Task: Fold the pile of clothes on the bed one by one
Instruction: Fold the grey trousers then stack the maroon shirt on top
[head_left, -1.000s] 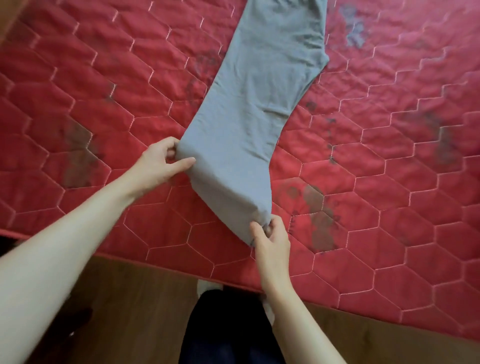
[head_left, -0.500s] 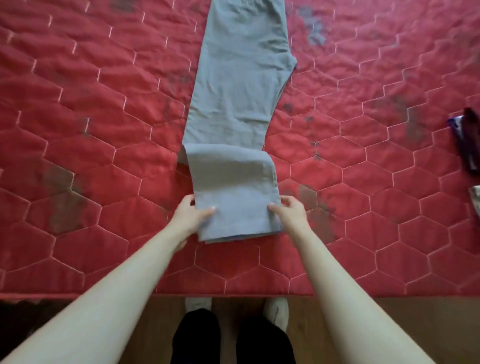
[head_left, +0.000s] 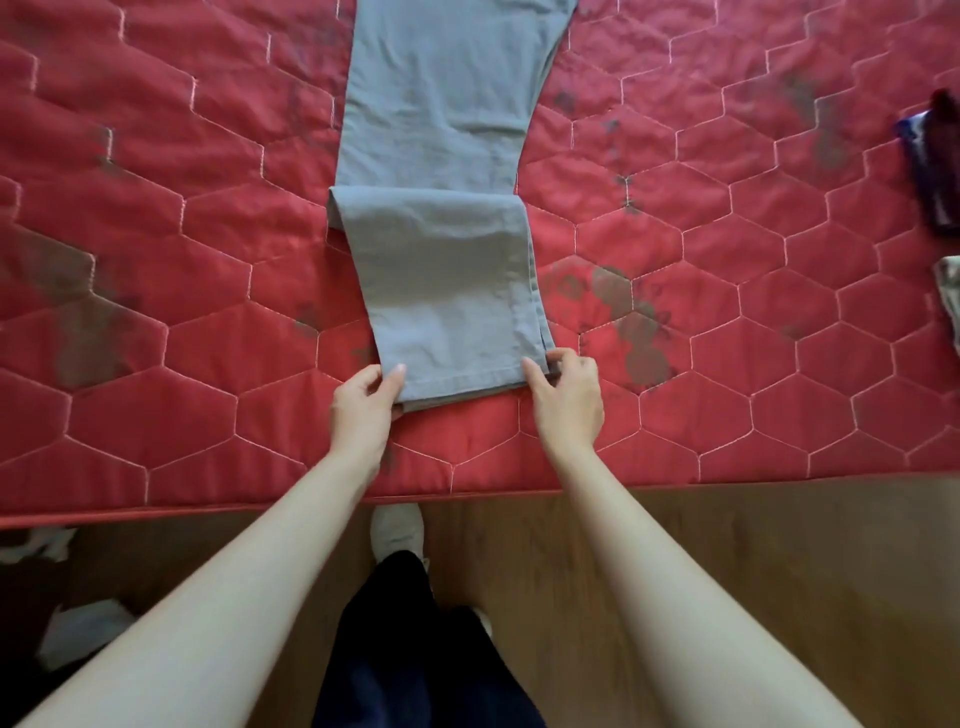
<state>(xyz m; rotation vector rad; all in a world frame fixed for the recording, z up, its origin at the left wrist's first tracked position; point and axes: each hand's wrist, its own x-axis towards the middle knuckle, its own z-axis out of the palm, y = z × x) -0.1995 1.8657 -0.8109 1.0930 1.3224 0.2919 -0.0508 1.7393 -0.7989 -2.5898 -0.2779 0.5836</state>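
So the grey cotton trousers (head_left: 441, 156) are laid out flat down the middle of the bed, running away from the person and off the top of the view. The near end is doubled back on itself, so there's a folded grey panel (head_left: 447, 291) lying on top of the rest, with its crease on the far side and its loose edges pointing back at the near edge of the bed.

The left hand (head_left: 363, 410) is at the near left corner of that panel, thumb on top of the cloth and fingers tucked under the edge, so its grip is pinching the fabric. The right hand (head_left: 566, 400) is doing the same at the near right corner, thumb on top and fingers curled round the side seam, clenched on the layers.

All of this sits on the red quilted mattress cover with hexagon stitching (head_left: 156, 234), which has dark smudgy patches here and there. Over at the right edge there's a dark blue and maroon garment (head_left: 935, 166) and just below it a pale bit of cloth (head_left: 950, 301), both well apart from the trousers and mostly cut off. Nearer in is a brown wooden floor (head_left: 727, 545), plus the person's dark trouser legs (head_left: 415, 649) and a pale shoe (head_left: 397, 530).
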